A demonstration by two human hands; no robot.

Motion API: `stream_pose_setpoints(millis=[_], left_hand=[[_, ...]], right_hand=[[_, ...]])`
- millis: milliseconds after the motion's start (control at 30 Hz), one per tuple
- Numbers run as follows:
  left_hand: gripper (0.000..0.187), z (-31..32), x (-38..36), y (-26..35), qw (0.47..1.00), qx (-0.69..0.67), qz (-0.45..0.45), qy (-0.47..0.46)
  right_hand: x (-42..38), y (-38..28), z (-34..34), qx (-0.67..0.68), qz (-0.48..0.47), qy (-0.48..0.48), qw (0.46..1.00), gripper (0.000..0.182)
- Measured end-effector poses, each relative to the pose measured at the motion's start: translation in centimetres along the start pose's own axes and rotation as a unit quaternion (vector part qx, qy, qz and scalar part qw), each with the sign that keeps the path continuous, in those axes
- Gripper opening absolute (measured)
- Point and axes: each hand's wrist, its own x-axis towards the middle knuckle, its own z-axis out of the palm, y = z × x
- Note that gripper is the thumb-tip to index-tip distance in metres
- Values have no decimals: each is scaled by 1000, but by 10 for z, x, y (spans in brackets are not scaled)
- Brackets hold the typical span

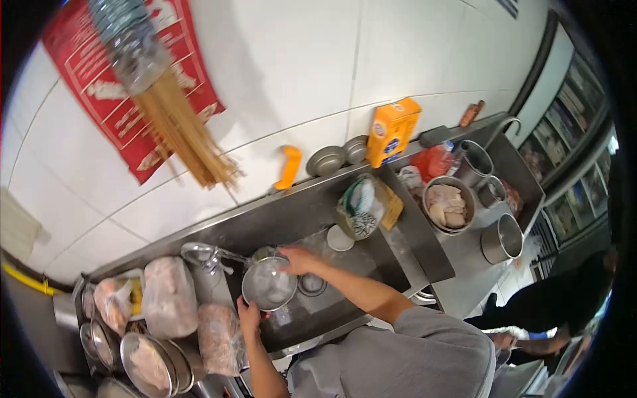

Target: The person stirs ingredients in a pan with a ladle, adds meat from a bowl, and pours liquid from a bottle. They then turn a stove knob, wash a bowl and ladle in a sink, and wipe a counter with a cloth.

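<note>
A round metal bowl [269, 284] is held over the left part of the sink [332, 302], with whitish, cloudy liquid or foam inside. My left hand [250, 318] grips its near left rim, thumb on top. At the far right rim, my right hand [298, 260] is closed on the edge; some of its fingertips are hidden. Just behind the bowl shows something greenish [264, 253], too small to make out. The chrome faucet [206, 255] reaches toward the bowl from the left. A sink drain [312, 284] lies right of the bowl.
Bagged meat [169, 296] and metal pots with meat [149, 363] crowd the left counter. In the sink's right end sit a white cup [340, 237] and a bag with scrubbers [361, 209]. Pots [502, 239] stand at right. Another person [551, 298] is beyond.
</note>
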Motion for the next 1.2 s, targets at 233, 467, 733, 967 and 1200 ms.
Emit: stream_pose_setpoints(millis=[233,467,733,967,1200], left_hand=[[28,23,0,-19,983,-95,-157,-10],[21,24,52,-103,923,-260,-274,-69],[27,39,55,-51,960,192,132,155],[11,36,61,24,962,63,265,26],[20,13,49,9,976,19,174,128]], right_hand=[[13,12,-3,104,152,-88,979,49],[34,-69,1,-92,-207,-13,974,11],[28,-63,19,-166,-370,108,908,14],[55,-83,6,7,-150,-27,988,15],[37,-1,43,148,-104,243,953,34]])
